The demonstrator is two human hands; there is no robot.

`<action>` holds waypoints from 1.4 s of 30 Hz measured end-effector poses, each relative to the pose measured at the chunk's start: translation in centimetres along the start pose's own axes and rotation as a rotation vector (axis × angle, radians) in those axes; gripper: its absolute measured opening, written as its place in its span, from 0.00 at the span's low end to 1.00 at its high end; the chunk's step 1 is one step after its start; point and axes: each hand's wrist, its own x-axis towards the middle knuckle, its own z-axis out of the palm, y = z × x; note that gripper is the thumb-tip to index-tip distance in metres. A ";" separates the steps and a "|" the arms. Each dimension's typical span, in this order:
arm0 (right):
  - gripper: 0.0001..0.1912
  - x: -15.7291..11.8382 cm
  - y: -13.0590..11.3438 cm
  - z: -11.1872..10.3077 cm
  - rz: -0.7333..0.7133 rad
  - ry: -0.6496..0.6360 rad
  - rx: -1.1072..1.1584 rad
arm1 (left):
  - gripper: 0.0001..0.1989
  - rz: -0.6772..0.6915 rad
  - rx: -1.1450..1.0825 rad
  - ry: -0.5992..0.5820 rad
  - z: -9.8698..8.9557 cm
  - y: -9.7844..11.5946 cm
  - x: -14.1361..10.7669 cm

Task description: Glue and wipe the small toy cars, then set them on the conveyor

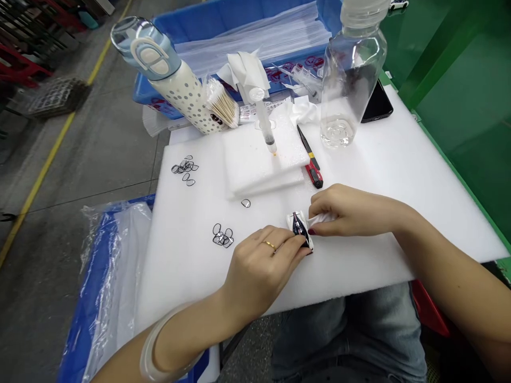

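A small white-and-black toy car (299, 224) lies on the white foam sheet (359, 271). My left hand (263, 260) grips its near end between thumb and fingers. In my right hand (343, 210), a wad of white tissue (321, 218) is pinched, and its tip touches the car's right side. Left of the car sit a cluster of thin black rings (222, 236), a single ring (246, 203) and a further pile of rings (186, 167). Beyond my hands, a syringe (265, 125) stands tip-down on a foam block (255, 170), with red-and-black tweezers (313, 167) alongside.
Along the back stand a dotted water bottle (187, 96), a bag of cotton swabs (223, 106) and a clear bottle (339, 101) with some liquid. Behind it lies a phone (378, 103). A blue bin (247, 24) holds white sheets. Another blue bin (90, 298) stands at lower left.
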 end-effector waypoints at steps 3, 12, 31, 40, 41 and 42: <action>0.07 0.0 0.0 0.0 0.017 -0.003 0.002 | 0.06 -0.035 -0.016 -0.013 -0.4 -0.5 0.0; 0.05 0.0 0.0 0.3 0.021 -0.008 -0.007 | 0.29 -0.280 -0.207 -0.255 -0.6 -2.4 0.5; 0.12 0.4 0.0 0.5 0.032 -0.012 -0.102 | 0.20 -0.309 -0.295 -0.270 -0.6 -2.7 0.6; 0.14 0.5 -0.3 0.7 0.065 0.007 -0.142 | 0.20 -0.357 -0.350 -0.304 -0.6 -2.9 0.7; 0.14 0.5 -0.4 0.8 0.076 0.010 -0.146 | 0.20 -0.367 -0.362 -0.312 -0.6 -3.0 0.7; 0.14 0.5 -0.6 0.9 0.092 0.013 -0.149 | 0.20 -0.376 -0.378 -0.316 -0.5 -3.1 0.7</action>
